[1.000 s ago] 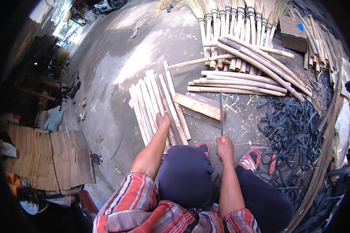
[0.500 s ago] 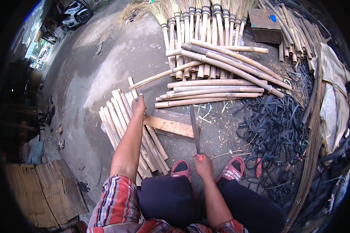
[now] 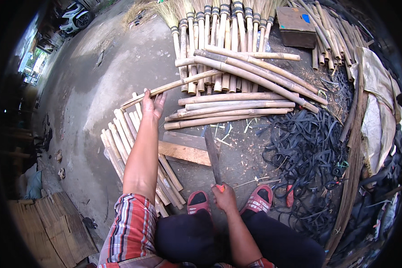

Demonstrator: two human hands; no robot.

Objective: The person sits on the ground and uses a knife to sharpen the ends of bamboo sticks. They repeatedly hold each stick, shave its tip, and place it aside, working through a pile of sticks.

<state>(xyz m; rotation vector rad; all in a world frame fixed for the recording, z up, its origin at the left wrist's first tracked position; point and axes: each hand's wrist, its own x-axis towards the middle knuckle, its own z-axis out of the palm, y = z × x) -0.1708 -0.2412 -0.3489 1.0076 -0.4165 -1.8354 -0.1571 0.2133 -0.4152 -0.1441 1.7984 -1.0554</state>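
Observation:
My left hand (image 3: 152,103) reaches out to a thin bamboo pole (image 3: 183,81) and holds it near its left end. The thumb side crosses the pole while some fingers spread beside it. Closed round the orange-red handle of a machete, my right hand (image 3: 224,197) rests low between my knees. The dark machete blade (image 3: 213,154) points away from me, upright in view, by the right end of a wooden block (image 3: 185,153). Below my left hand lies a row of cut bamboo poles (image 3: 116,136), partly hidden by my forearm.
More bamboo poles (image 3: 236,107) lie beyond the block, some crossing standing brooms (image 3: 210,27). Black strips (image 3: 308,147) lie tangled at right, near a red-handled object (image 3: 290,196). A cardboard box (image 3: 295,33) sits far right. Flattened cardboard (image 3: 58,223) lies lower left.
My left hand has left the row of cut poles and moved up to the thin bamboo pole, which looks slightly raised. My right hand still holds the machete. The whole view has shifted slightly.

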